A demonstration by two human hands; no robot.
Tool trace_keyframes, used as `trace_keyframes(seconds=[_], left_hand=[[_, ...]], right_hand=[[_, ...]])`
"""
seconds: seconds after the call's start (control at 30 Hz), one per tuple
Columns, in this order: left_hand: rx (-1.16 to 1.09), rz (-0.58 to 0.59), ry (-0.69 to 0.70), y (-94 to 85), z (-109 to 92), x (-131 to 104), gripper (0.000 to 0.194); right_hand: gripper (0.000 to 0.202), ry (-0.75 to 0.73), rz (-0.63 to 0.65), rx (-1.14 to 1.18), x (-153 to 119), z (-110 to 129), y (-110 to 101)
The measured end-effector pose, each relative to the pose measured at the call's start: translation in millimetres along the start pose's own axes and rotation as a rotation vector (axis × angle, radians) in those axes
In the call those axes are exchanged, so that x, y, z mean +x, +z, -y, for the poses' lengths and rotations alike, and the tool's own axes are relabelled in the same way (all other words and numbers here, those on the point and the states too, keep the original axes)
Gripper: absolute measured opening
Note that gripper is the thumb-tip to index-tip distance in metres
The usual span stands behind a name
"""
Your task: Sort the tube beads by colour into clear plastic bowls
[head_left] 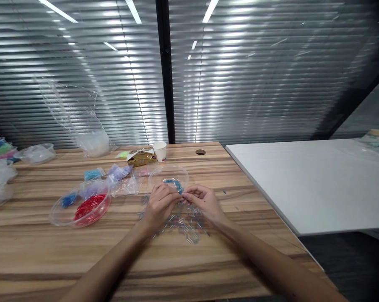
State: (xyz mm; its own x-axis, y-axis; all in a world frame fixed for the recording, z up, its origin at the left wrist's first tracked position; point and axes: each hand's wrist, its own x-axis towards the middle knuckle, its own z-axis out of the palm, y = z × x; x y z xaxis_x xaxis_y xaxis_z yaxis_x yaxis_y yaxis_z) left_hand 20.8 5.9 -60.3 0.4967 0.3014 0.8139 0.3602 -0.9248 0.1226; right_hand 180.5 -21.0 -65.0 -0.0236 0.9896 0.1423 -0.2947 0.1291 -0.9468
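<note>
Your left hand (160,202) and right hand (206,202) nearly meet before a clear bowl (154,174) containing blue pieces (177,185); a plastic dish (58,216) holds red pieces (89,209). Cannot tell either grip's closure.

A white paper cup (160,152) stands right beside a shiny gold box (141,158) at the back of the wooden surface (26,247), with gray blinds (240,84) behind them and a white surface (318,184) to the right.
</note>
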Motion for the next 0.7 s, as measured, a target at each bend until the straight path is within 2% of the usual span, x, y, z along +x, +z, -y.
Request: trace_keyframes(seconds=[0.2, 0.3, 0.5, 0.6, 0.7], left_hand=[[-0.007, 0.006, -0.052, 0.4, -1, 1, 0.011], [0.009, -0.029, -0.100, -1.6, -2, 3, 0.009], [0.105, -0.186, -0.240, -8.1, 3, 7, 0.005], [0.165, -0.187, -0.256, -9.4, 5, 6, 0.003], [0.194, -0.160, -0.247, -8.7, 5, 6, 0.004]], right_hand=[[0.024, -0.010, 0.011, -0.032, 1, -1, -1], [0.023, -0.033, 0.042, -0.106, 3, 1, -6], [0.020, -0.119, 0.208, -0.479, 8, 7, -24], [0.022, -0.171, 0.247, -0.677, 9, 5, -29], [0.025, -0.218, 0.231, -0.794, 11, 5, -31]])
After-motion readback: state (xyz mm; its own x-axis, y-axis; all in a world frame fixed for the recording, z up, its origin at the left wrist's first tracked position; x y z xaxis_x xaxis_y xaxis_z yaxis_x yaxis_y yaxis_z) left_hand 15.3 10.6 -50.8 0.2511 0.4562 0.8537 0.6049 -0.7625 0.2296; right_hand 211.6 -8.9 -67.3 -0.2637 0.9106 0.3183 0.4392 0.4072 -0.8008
